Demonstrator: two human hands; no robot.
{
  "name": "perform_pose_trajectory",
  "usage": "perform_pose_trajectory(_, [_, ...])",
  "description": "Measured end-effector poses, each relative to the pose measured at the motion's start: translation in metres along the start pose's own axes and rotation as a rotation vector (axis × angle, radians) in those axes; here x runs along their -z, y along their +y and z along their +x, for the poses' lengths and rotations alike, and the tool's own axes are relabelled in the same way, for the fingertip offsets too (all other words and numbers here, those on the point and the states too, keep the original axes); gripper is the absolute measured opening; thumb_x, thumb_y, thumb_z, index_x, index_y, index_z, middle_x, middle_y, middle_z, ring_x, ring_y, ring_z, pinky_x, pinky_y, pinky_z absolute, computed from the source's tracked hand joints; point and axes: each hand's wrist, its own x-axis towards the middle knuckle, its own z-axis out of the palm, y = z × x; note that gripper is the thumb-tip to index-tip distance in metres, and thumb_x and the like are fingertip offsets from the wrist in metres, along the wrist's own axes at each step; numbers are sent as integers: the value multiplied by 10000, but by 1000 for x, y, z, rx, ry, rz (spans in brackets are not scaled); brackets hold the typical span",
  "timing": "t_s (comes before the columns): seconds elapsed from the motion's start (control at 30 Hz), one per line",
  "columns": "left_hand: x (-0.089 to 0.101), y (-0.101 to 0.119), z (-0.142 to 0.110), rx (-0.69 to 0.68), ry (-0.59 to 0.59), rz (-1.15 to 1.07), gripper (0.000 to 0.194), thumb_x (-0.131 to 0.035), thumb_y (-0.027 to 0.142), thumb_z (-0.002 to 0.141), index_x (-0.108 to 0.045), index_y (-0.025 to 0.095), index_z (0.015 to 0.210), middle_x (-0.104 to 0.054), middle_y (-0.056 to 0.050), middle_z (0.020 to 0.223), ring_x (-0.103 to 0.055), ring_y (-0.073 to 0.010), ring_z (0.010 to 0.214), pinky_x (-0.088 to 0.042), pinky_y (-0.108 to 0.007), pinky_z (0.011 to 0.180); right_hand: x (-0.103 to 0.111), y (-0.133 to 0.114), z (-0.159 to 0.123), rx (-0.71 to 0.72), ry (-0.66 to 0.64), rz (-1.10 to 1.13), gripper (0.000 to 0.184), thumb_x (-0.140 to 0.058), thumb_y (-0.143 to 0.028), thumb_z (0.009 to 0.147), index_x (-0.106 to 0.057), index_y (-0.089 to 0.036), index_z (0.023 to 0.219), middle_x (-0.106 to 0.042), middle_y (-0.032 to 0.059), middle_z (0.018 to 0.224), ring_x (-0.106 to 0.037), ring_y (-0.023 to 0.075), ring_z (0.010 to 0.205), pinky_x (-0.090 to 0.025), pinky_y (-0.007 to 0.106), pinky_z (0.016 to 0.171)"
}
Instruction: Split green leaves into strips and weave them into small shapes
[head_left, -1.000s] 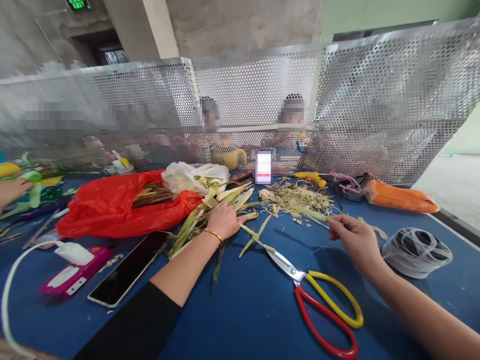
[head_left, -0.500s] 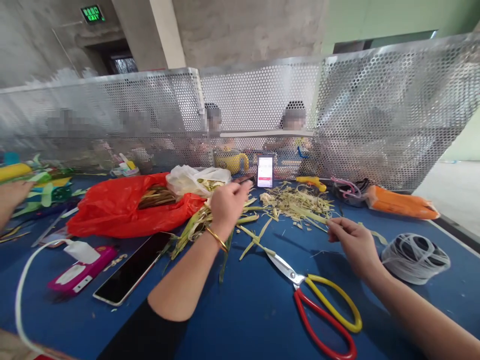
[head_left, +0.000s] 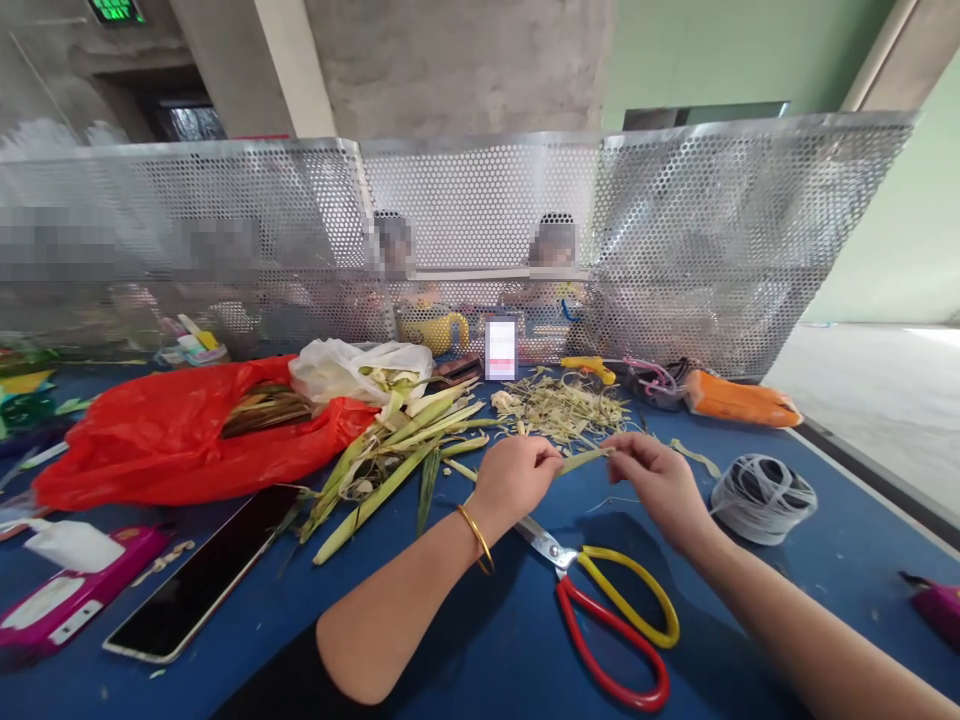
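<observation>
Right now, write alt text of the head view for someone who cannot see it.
A person's left hand and right hand hold a pale green strip between them over a blue table. Nearer lie scissors with red and yellow handles; leaves and a red bag lie to the left, wound string to the right.

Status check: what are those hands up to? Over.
Left hand, right hand: both pinching a pale green strip. Scissors partly hidden by left hand. Scraps piled beyond.
</observation>
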Motion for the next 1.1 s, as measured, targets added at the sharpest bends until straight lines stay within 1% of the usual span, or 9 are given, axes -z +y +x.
perform_pose_trajectory(0.1, [-6,2,-3,89,65,-66,193,-533,221,791,-687,204,675,-681,-8,648,-600,-149,626,-364,-241,579,1,-2,1,-73,122,79,321,-663,-419,649,-618,-192,871,-598,-26,632,-567,134,564,-443,261,568])
perform_pose_trajectory(0.23, [-15,10,-9,89,91,-171,130,-562,227,763,-685,204,728,-695,-5,696,-604,-145,653,-382,-233,593,-10,-4,-8,-173,-119,121,340,-732,-451,625,-648,-159,779,-608,0,599,-572,135,540,-437,252,519])
perform_pose_trajectory(0.33, [-22,13,-12,112,73,-267,114,-576,235,752,-677,198,714,-694,-6,696,-602,-141,649,-396,-231,594,-19,-2,-15,-177,-182,159,308,-740,-441,626,-611,-162,652,-579,-18,540,-535,111,505,-414,239,509])
perform_pose_trajectory(0.5, [-29,6,-11,179,15,-436,117,-582,246,738,-672,173,751,-677,-12,671,-581,-133,599,-401,-229,559,-21,0,-17,-138,-143,166,180,-676,-333,645,-615,-164,638,-604,-10,534,-527,114,506,-407,245,512])
perform_pose_trajectory(0.63, [-29,2,-11,120,-130,-445,153,-596,297,727,-671,167,694,-666,-10,660,-563,-137,613,-382,-232,564,-20,0,-16,-132,-142,182,69,-612,-236,625,-608,-167,632,-600,-21,531,-531,112,521,-409,236,519])
perform_pose_trajectory(0.73, [-28,3,-12,174,-194,-549,180,-592,320,722,-647,159,663,-607,10,587,-492,-113,540,-342,-224,514,-19,-2,-16,-144,-132,211,98,-595,-213,604,-607,-171,692,-596,-35,540,-546,114,533,-427,233,531])
perform_pose_trajectory(0.83, [-31,4,-13,208,-152,-601,181,-594,328,718,-635,156,680,-579,18,575,-465,-103,524,-330,-216,496,-17,-5,-17,-164,-119,246,151,-603,-240,621,-601,-173,756,-613,-27,592,-570,117,553,-444,232,533])
perform_pose_trajectory(0.97, [-37,3,-14,144,-44,-477,190,-579,324,745,-657,158,694,-631,-11,639,-521,-122,585,-358,-224,532,-18,-6,-20,-180,-152,207,185,-663,-322,653,-596,-169,733,-620,-8,595,-572,125,540,-448,243,516])
perform_pose_trajectory(1.1, [-35,6,-15,179,-116,-534,157,-604,304,737,-663,159,736,-643,-13,665,-552,-129,584,-398,-228,539,-18,-3,-19,-144,-122,155,159,-677,-302,628,-588,-175,661,-595,-18,536,-544,122,508,-435,249,511])
